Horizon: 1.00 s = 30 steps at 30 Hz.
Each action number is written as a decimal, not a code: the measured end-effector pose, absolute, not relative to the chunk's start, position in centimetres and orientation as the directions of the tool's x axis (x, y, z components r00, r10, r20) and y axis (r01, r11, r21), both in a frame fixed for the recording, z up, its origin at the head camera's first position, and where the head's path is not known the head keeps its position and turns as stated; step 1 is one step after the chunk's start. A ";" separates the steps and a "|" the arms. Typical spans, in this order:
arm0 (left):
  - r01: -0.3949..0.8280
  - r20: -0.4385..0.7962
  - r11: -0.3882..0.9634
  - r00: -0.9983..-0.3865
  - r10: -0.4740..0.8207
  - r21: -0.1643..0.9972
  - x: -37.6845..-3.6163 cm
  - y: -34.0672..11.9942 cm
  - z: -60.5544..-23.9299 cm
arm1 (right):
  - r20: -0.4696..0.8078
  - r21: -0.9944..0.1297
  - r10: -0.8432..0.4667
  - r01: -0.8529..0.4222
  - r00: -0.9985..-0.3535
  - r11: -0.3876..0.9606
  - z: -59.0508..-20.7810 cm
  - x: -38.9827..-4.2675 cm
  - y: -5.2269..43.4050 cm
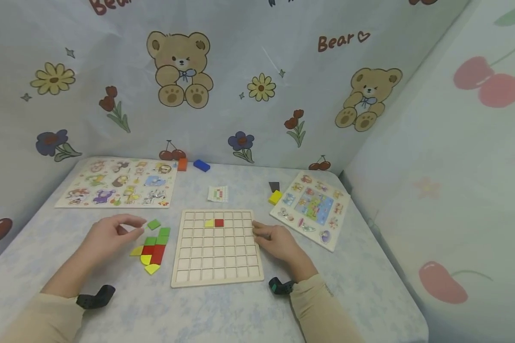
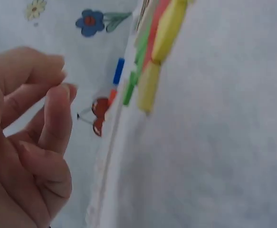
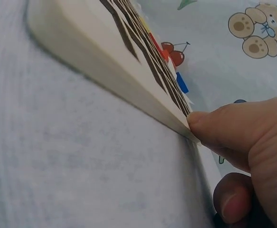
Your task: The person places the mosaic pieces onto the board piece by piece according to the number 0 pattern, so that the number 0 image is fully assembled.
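Grid board (image 1: 216, 248) edge pinched by right hand (image 1: 279, 243) | left hand (image 1: 111, 233) hovers loosely curled, nothing held, over coloured tiles (image 1: 153, 247) | thumb-on-rim contact shown only by right wrist view

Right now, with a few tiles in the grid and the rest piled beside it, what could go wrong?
The left hand hovers with curled fingers over the loose tiles; a sweep could scatter them. The right hand only steadies the grid board at its right edge, so a nudge might shift it and jog the yellow tile and red tile.
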<state>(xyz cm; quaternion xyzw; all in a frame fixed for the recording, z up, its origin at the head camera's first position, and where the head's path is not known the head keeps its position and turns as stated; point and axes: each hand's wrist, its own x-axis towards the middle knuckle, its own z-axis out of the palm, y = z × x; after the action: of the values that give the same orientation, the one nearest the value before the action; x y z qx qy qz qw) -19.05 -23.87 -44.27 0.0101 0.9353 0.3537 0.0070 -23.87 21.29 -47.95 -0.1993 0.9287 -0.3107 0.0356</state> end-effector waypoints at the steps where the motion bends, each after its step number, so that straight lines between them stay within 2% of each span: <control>1: 0.015 -0.021 0.753 -0.999 0.038 0.658 -18.8 -24.4 -44.8 | 0.059 -0.594 -0.394 -0.349 -0.917 0.725 -47.9 -23.9 21.3; 11: 0.081 -0.080 0.758 -0.982 0.173 0.647 -18.2 -26.9 -47.4 | 0.062 -0.591 -0.385 -0.345 -0.921 0.730 -48.1 -23.6 21.0; 23: 0.121 -0.066 0.793 -0.978 0.198 0.597 -18.1 -26.4 -47.8 | 0.043 -0.624 -0.343 -0.293 -0.938 0.724 -48.1 -23.3 20.9; 30: 0.111 -0.067 0.805 -0.981 0.184 0.583 -18.1 -26.4 -48.0 | 0.062 -0.609 -0.365 -0.325 -0.929 0.723 -48.1 -23.4 20.9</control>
<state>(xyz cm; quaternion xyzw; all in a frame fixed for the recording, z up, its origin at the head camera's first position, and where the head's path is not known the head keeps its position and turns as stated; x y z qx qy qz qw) -18.12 -26.37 -48.01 0.0779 0.9480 0.3028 0.0600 -23.39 20.93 -48.09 -0.1858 0.9277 -0.3223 0.0311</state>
